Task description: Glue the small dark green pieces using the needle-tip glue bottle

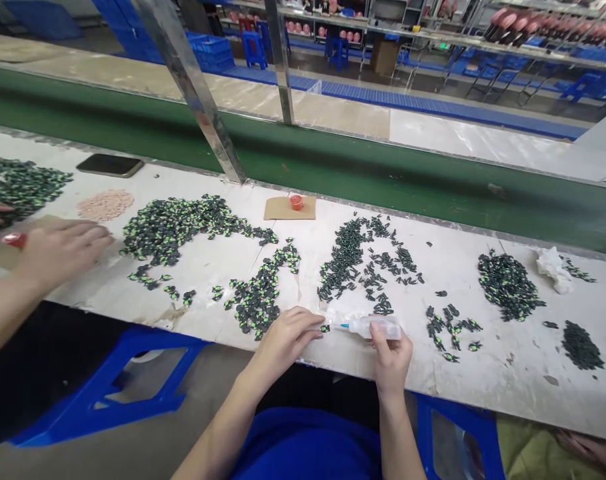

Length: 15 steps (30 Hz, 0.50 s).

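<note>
Running right across the view, there's the long green conveyor belt (333, 160), and in front of it the white, stained worktable (455, 263). A blue plastic stool (137, 339) sits under the near edge, to the left. Up on the table, a broad pile of black-and-lime pieces (167, 230) spreads out on the left, a smaller black-and-lime heap (255, 300) lies just beside the left hand (290, 333), and a scatter of plain dark pieces (347, 250) sits beyond the hands. Over at far left, a co-worker's hand (65, 250) rests low by the table. And here's the right hand (393, 353), fingers curled closed round a translucent white plastic bottle (363, 327), its blue-based needle pointing left. The left hand is nearly closed, thumb and fingertips pinching one small black-and-green piece (325, 328), right in front of that needle; whether they touch, can't tell. Farther back, a flat brown cardboard rectangle (275, 209) carries a tiny round red cup (296, 201).
</note>
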### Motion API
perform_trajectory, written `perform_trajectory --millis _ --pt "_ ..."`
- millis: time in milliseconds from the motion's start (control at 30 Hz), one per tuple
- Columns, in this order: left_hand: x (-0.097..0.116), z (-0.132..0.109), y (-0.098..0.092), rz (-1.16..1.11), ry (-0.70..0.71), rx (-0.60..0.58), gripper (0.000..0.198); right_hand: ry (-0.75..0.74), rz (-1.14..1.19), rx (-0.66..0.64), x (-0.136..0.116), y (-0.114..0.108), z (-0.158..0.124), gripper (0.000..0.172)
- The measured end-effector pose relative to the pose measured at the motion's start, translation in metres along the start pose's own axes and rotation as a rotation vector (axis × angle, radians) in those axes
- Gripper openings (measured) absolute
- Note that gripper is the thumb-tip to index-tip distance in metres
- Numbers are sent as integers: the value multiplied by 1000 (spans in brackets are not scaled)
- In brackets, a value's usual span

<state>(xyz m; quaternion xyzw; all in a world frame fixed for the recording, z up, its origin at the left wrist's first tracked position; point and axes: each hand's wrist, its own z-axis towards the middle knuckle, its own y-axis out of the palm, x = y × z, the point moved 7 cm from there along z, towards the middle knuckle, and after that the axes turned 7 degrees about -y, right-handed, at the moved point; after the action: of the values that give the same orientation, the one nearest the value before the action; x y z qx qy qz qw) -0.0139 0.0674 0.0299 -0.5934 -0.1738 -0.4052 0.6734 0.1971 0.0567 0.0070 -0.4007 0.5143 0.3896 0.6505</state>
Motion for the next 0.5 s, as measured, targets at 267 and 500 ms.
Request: perform_trajectory --millis 267,500 --pt "-1 6 6 0 -26 73 15 -88 -193 45 -22 10 -5 34" --pt "-3 5 5 10 -77 65 18 -90 -247 -19 -21 14 -5 33"
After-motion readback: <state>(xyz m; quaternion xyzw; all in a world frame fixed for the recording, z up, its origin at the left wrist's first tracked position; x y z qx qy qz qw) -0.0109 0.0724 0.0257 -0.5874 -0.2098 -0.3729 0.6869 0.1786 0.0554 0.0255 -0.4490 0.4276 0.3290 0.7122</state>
